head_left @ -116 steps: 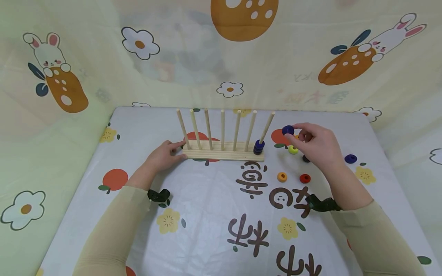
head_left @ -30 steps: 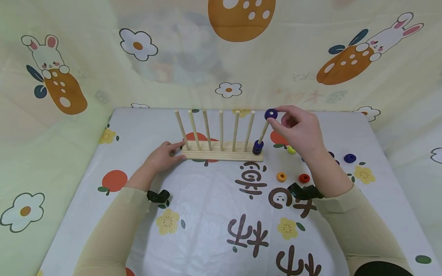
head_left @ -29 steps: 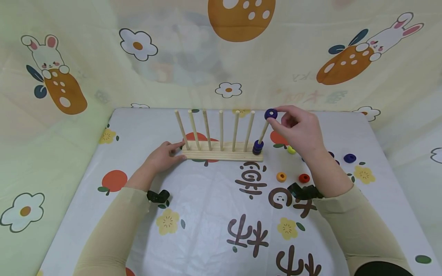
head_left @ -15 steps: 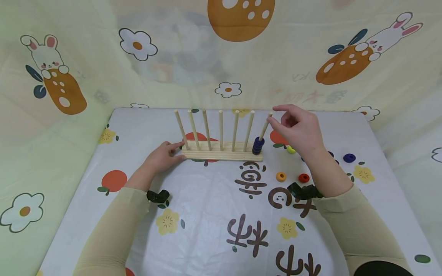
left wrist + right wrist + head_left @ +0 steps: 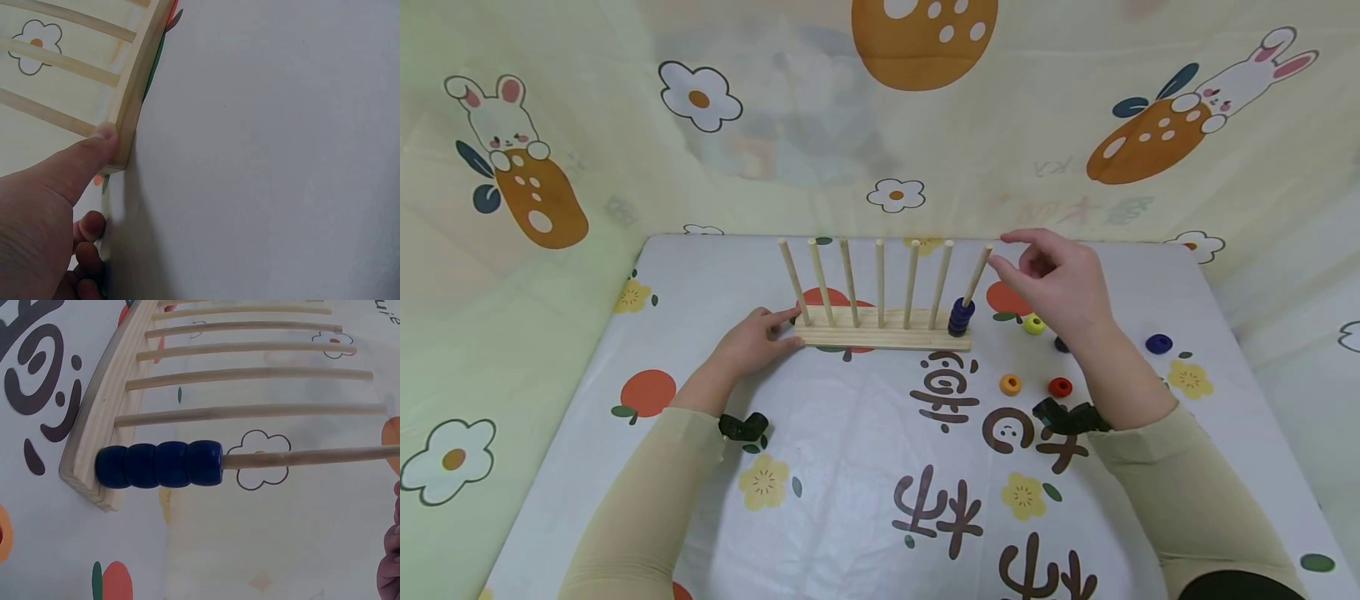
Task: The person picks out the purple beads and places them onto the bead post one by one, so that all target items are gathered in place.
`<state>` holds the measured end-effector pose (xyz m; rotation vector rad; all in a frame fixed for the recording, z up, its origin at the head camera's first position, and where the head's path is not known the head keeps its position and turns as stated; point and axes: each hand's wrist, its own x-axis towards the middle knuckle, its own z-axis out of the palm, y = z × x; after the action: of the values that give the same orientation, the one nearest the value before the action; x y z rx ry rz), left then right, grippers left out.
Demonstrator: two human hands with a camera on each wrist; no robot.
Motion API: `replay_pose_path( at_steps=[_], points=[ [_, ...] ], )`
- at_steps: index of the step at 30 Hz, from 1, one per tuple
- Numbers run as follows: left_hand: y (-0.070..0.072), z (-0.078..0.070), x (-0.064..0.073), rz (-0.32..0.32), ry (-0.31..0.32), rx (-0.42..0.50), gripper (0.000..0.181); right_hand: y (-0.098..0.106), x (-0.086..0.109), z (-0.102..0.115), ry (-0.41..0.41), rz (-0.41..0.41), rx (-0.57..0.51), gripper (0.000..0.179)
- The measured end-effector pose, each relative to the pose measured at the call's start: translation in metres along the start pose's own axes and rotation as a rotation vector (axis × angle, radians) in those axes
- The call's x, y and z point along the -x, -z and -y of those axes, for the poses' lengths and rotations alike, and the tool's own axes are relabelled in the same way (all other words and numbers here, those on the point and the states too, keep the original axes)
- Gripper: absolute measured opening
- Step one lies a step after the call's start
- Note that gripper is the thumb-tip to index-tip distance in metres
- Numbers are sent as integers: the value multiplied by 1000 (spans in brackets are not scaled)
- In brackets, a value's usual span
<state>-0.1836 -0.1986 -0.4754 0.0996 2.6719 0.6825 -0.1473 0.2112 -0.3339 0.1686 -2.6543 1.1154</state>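
A pale wooden rack [image 5: 880,329] with several upright pegs stands toward the back of the table. My left hand [image 5: 751,342] grips its left end between thumb and forefinger; the left wrist view shows the thumb [image 5: 81,159] pressing on the base by an end peg. On the rightmost peg [image 5: 300,457], several dark blue beads [image 5: 159,465] sit stacked against the base. My right hand [image 5: 1056,279] is just right of that peg's tip, thumb and forefinger apart with nothing between them. Only a few of its fingertips show at the right wrist view's edge.
Loose beads lie right of the rack: a yellow-green bead [image 5: 1033,325], an orange bead [image 5: 1011,384], a red bead [image 5: 1060,387] and a blue bead [image 5: 1159,344]. A dark bead [image 5: 1061,344] is partly behind my right wrist. A patterned cloth wall rises behind the table.
My right hand brought a blue bead left to the rightmost peg and released it; the bead dropped onto the stack. The hand then shifted slightly right. My left hand stayed on the rack.
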Motion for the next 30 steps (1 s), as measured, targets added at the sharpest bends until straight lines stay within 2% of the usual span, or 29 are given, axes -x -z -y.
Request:
replay_pose_path(
  at_steps=[8, 30],
  points=[
    [1, 1, 0, 5, -1, 4, 68, 6, 3, -18, -16, 32, 45, 39],
    [2, -2, 2, -1, 7, 3, 67, 30, 24, -75, -192, 159, 201, 55]
  ],
)
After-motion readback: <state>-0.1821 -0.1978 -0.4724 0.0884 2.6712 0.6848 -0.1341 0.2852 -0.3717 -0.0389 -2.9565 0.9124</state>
